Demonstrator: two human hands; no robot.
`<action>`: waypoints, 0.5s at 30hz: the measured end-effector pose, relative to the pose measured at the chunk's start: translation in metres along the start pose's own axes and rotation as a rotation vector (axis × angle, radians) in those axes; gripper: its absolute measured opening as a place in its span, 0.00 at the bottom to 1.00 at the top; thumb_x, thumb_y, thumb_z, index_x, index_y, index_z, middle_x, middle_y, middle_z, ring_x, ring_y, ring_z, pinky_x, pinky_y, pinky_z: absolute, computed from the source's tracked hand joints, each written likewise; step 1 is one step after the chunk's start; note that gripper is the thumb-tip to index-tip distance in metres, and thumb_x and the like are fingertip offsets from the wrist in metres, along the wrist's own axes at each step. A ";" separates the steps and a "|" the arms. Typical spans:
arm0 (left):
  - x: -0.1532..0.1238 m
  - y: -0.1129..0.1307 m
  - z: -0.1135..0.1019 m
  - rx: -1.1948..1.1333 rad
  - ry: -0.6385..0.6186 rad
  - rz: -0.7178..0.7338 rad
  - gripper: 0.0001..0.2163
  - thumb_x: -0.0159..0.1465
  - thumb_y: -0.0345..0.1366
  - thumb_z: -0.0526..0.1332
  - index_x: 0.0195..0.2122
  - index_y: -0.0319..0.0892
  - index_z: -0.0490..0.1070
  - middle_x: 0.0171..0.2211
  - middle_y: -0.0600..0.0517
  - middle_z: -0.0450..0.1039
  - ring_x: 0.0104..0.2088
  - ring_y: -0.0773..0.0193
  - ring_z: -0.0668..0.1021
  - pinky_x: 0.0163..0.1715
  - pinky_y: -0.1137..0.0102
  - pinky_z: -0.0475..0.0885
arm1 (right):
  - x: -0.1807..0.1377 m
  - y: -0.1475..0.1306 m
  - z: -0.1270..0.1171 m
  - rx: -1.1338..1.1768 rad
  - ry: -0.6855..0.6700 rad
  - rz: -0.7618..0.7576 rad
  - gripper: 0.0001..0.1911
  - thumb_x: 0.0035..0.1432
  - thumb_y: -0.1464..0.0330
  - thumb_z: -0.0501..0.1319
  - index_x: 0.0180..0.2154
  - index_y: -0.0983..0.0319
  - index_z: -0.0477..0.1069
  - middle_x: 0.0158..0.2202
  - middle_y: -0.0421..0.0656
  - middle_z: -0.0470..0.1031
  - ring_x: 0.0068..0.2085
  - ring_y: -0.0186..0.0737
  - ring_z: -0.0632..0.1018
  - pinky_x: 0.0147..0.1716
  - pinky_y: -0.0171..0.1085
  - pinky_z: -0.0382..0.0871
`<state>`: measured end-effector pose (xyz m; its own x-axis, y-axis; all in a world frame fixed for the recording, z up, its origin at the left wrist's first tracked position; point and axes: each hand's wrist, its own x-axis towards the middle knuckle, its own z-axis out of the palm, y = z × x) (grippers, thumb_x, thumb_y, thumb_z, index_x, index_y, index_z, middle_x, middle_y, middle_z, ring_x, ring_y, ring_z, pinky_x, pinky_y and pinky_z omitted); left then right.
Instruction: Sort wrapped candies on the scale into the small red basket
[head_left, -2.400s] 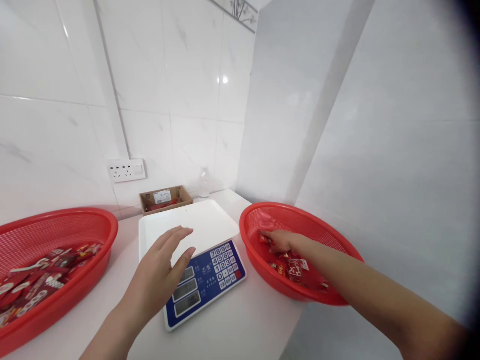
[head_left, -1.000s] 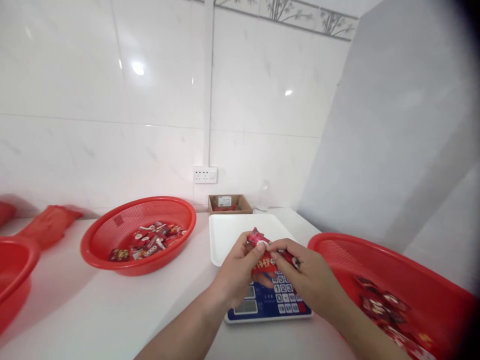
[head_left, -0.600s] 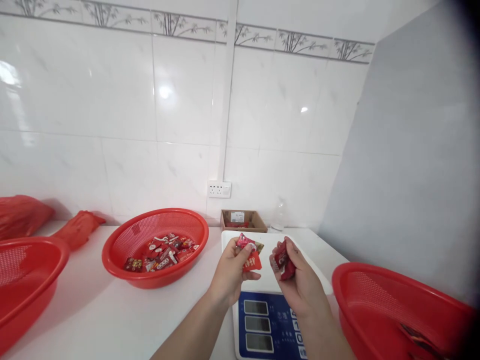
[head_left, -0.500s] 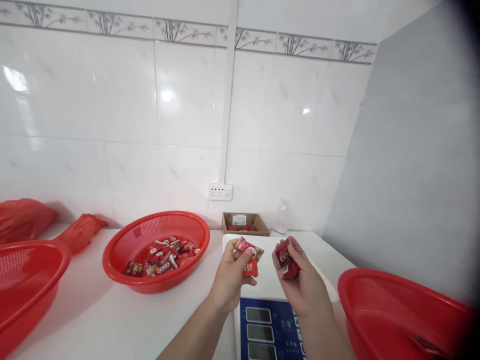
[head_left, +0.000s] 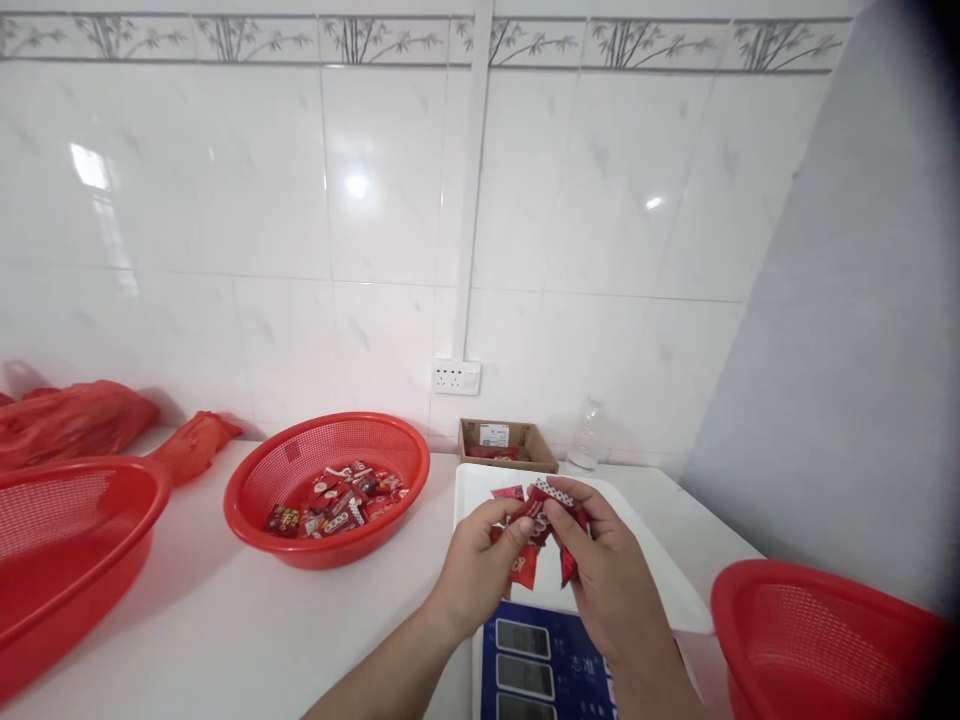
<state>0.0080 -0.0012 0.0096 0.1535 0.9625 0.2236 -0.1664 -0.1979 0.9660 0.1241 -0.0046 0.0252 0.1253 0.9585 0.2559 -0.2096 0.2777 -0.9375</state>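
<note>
Above the weighing scale [head_left: 544, 660], my left hand [head_left: 480, 560] and my right hand [head_left: 607, 550] are close together, both closed on small wrapped candies. Fingers of the left pinch a red and orange candy [head_left: 523, 568] and a pink-red one behind it. A dark red candy [head_left: 536, 515] with a white dotted edge lies between both thumbs, gripped from either side. Another red candy [head_left: 568, 562] hangs under my right fingers. How many each hand holds is partly hidden. The scale's white pan [head_left: 637, 540] lies just beyond the hands.
Left of the scale stands a red basket [head_left: 255, 535] with several wrapped candies. Other red baskets are at the far left [head_left: 150, 500] and right [head_left: 731, 600]. A small cardboard box [head_left: 544, 458] and a clear bottle [head_left: 587, 435] stand by the wall. Red plastic bags [head_left: 97, 415] lie back left.
My hands have come together from apart, and the dark red candy from the right is now gripped between both. The view has turned slightly left.
</note>
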 end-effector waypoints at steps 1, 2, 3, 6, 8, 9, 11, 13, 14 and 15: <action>0.000 0.001 -0.001 0.001 0.013 0.012 0.17 0.56 0.48 0.60 0.38 0.38 0.72 0.23 0.53 0.68 0.17 0.74 0.65 0.14 0.78 0.59 | 0.000 0.000 -0.003 -0.082 -0.001 -0.013 0.21 0.48 0.57 0.64 0.43 0.57 0.67 0.34 0.42 0.75 0.32 0.38 0.75 0.23 0.32 0.69; 0.001 0.001 -0.002 0.002 0.019 0.022 0.16 0.57 0.47 0.59 0.37 0.39 0.73 0.23 0.53 0.69 0.18 0.73 0.65 0.15 0.78 0.60 | 0.001 0.000 -0.005 -0.164 0.005 -0.022 0.22 0.49 0.56 0.63 0.44 0.57 0.67 0.33 0.41 0.74 0.32 0.39 0.74 0.21 0.31 0.68; 0.001 0.002 -0.003 0.004 0.020 0.032 0.16 0.57 0.47 0.59 0.36 0.39 0.73 0.24 0.52 0.70 0.20 0.72 0.67 0.17 0.77 0.61 | 0.002 -0.001 -0.007 -0.244 0.008 -0.021 0.22 0.49 0.54 0.62 0.44 0.58 0.67 0.31 0.41 0.73 0.31 0.38 0.73 0.19 0.31 0.66; 0.001 0.005 -0.005 0.007 -0.001 0.064 0.15 0.56 0.47 0.60 0.35 0.38 0.73 0.29 0.50 0.71 0.26 0.69 0.70 0.24 0.75 0.65 | 0.002 -0.004 -0.010 -0.435 -0.036 0.022 0.20 0.51 0.50 0.57 0.36 0.59 0.68 0.19 0.35 0.64 0.21 0.34 0.67 0.14 0.29 0.60; 0.001 0.007 -0.006 0.005 -0.027 0.065 0.15 0.56 0.47 0.60 0.34 0.38 0.72 0.30 0.50 0.71 0.28 0.68 0.70 0.27 0.74 0.65 | 0.001 -0.006 -0.010 -0.493 -0.060 0.017 0.19 0.52 0.50 0.56 0.29 0.59 0.66 0.15 0.32 0.58 0.18 0.31 0.61 0.13 0.29 0.57; 0.000 0.007 -0.006 0.007 -0.043 0.058 0.16 0.56 0.47 0.61 0.34 0.37 0.72 0.29 0.51 0.71 0.27 0.69 0.70 0.27 0.74 0.65 | 0.000 -0.007 -0.010 -0.509 -0.050 -0.004 0.19 0.52 0.50 0.55 0.27 0.59 0.64 0.14 0.32 0.55 0.17 0.30 0.59 0.13 0.29 0.55; 0.000 0.006 -0.005 0.020 -0.083 0.045 0.15 0.56 0.46 0.61 0.34 0.37 0.72 0.27 0.52 0.70 0.26 0.70 0.69 0.27 0.74 0.64 | -0.001 -0.007 -0.010 -0.538 -0.012 -0.061 0.18 0.52 0.52 0.56 0.23 0.59 0.61 0.14 0.31 0.53 0.17 0.29 0.57 0.14 0.29 0.54; 0.000 0.006 -0.005 0.026 -0.116 0.058 0.15 0.57 0.45 0.61 0.36 0.37 0.72 0.28 0.51 0.71 0.27 0.68 0.70 0.30 0.73 0.65 | -0.002 -0.006 -0.010 -0.563 0.006 -0.100 0.19 0.52 0.52 0.56 0.22 0.59 0.60 0.15 0.32 0.55 0.17 0.30 0.57 0.14 0.30 0.54; 0.000 0.006 -0.004 0.024 -0.124 0.071 0.15 0.58 0.44 0.60 0.36 0.37 0.72 0.30 0.50 0.71 0.29 0.67 0.71 0.32 0.72 0.66 | -0.002 -0.006 -0.011 -0.575 -0.002 -0.105 0.19 0.52 0.52 0.56 0.21 0.59 0.60 0.15 0.32 0.56 0.17 0.30 0.58 0.15 0.30 0.55; 0.000 0.005 -0.005 0.024 -0.124 0.085 0.14 0.58 0.44 0.60 0.37 0.37 0.73 0.31 0.49 0.72 0.31 0.65 0.72 0.34 0.71 0.67 | -0.001 -0.006 -0.010 -0.581 -0.017 -0.102 0.19 0.53 0.52 0.56 0.21 0.59 0.60 0.15 0.33 0.57 0.17 0.30 0.59 0.15 0.31 0.55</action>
<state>0.0027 -0.0013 0.0142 0.2591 0.9120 0.3180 -0.1609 -0.2839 0.9453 0.1354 -0.0083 0.0281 0.1005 0.9310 0.3510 0.3692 0.2927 -0.8821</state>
